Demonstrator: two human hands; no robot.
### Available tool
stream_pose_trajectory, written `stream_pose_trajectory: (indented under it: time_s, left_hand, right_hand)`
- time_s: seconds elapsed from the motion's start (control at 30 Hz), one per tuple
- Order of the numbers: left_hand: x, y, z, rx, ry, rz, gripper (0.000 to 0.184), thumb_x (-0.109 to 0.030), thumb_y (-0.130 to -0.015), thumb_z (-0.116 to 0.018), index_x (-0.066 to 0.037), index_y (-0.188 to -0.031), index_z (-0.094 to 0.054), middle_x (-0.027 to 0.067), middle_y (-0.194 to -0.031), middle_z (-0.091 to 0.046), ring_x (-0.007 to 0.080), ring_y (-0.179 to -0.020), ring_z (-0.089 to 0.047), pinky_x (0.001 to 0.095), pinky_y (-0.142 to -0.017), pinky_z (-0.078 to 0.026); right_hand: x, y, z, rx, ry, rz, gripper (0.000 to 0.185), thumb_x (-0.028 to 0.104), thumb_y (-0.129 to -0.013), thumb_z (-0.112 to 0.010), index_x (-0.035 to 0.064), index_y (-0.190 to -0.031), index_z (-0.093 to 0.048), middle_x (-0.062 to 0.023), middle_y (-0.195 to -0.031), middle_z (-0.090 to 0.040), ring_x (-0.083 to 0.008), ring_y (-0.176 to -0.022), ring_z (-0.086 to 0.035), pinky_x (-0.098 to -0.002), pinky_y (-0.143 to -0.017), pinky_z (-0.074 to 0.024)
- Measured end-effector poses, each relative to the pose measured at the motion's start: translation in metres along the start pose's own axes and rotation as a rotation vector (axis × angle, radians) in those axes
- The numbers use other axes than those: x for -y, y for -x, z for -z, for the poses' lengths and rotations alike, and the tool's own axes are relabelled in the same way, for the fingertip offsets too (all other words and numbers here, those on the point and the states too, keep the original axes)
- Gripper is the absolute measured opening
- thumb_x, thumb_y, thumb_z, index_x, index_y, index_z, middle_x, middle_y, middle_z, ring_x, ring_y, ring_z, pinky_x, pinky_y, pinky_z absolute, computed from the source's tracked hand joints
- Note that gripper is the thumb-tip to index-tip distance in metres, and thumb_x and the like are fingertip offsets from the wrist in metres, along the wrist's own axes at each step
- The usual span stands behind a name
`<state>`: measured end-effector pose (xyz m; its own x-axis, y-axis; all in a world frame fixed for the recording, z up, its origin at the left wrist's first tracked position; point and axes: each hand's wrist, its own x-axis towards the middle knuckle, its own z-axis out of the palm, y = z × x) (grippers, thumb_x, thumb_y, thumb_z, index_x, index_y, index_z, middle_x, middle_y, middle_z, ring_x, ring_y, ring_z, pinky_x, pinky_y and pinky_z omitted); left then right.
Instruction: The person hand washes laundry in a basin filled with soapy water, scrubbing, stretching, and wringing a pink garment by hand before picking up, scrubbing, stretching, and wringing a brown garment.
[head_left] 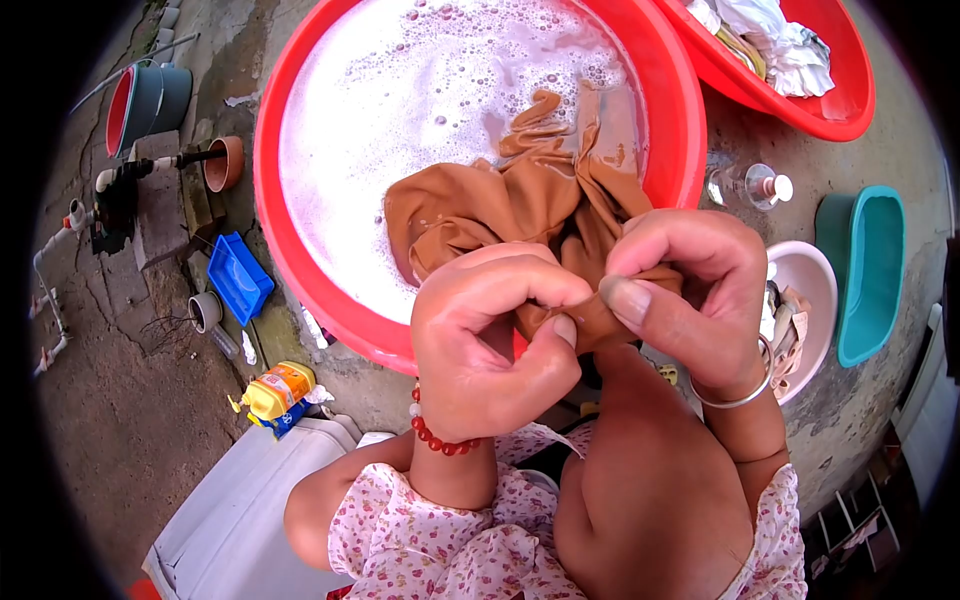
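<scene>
A wet brown cloth garment (500, 200) lies partly in a red basin (690, 120) of soapy, foamy water (370, 130). Its near end is drawn up over the basin's front rim. My left hand (490, 340), with a red bead bracelet at the wrist, pinches that end between thumb and forefinger. Close on its right, my right hand (700, 300), wearing a silver bangle, pinches the same fabric. A short stretch of cloth runs between the two thumbs. The far part of the garment trails into the suds; which kind of garment it is cannot be made out.
A second red basin (850, 100) with white clothes stands at the upper right. Beside the wash basin are a clear bottle (755, 187), a pale pink basin (822, 290) with cloths and a teal tub (870, 280). A yellow bottle (280, 390) and blue tray (240, 278) are on the left.
</scene>
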<state>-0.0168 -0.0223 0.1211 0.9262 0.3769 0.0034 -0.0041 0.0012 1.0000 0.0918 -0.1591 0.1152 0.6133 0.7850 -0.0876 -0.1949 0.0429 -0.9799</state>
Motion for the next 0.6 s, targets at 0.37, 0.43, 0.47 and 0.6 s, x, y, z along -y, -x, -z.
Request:
stream_pose_trajectory:
  time_s: [0.37, 0.43, 0.47, 0.6]
  left_hand:
    - [-0.0036, -0.0031, -0.0044, 0.006, -0.049, -0.012, 0.009, 0.005, -0.062, -0.056, 0.001, -0.070, -0.058, 0.0061, -0.061, -0.054, 0.0136, -0.053, -0.047, 0.0249, -0.050, -0.035]
    - [-0.0051, -0.0039, -0.0037, 0.022, -0.063, -0.018, 0.010, 0.005, -0.062, -0.055, 0.001, -0.071, -0.058, 0.0065, -0.061, -0.054, 0.0144, -0.053, -0.048, 0.0250, -0.050, -0.036]
    - [-0.0054, -0.0042, -0.0031, 0.038, -0.076, -0.025, 0.011, 0.004, -0.062, -0.055, 0.001, -0.071, -0.058, 0.0069, -0.061, -0.054, 0.0152, -0.054, -0.049, 0.0252, -0.050, -0.037]
    - [0.0024, -0.0016, 0.0012, 0.050, -0.046, -0.042, 0.013, 0.004, -0.061, -0.055, 0.001, -0.074, -0.059, 0.0074, -0.062, -0.054, 0.0167, -0.054, -0.050, 0.0256, -0.051, -0.038]
  right_hand:
    - [-0.0029, 0.0009, 0.0015, -0.007, -0.036, -0.003, 0.005, 0.001, -0.073, -0.061, -0.0031, -0.074, -0.061, -0.0028, -0.068, -0.060, -0.0049, -0.062, -0.053, -0.0196, -0.054, -0.0403]
    - [-0.0039, 0.0007, 0.0024, 0.006, -0.045, 0.010, 0.005, 0.001, -0.073, -0.061, -0.0034, -0.075, -0.061, -0.0030, -0.069, -0.060, -0.0050, -0.062, -0.053, -0.0196, -0.054, -0.0403]
    - [-0.0034, 0.0015, 0.0023, 0.006, -0.045, 0.011, 0.005, 0.001, -0.073, -0.061, -0.0034, -0.075, -0.061, -0.0030, -0.069, -0.060, -0.0050, -0.062, -0.053, -0.0196, -0.054, -0.0403]
    - [-0.0022, 0.0024, 0.0014, 0.018, -0.061, -0.017, 0.005, 0.001, -0.074, -0.060, -0.0033, -0.075, -0.061, -0.0028, -0.069, -0.059, -0.0047, -0.063, -0.052, -0.0194, -0.054, -0.0400]
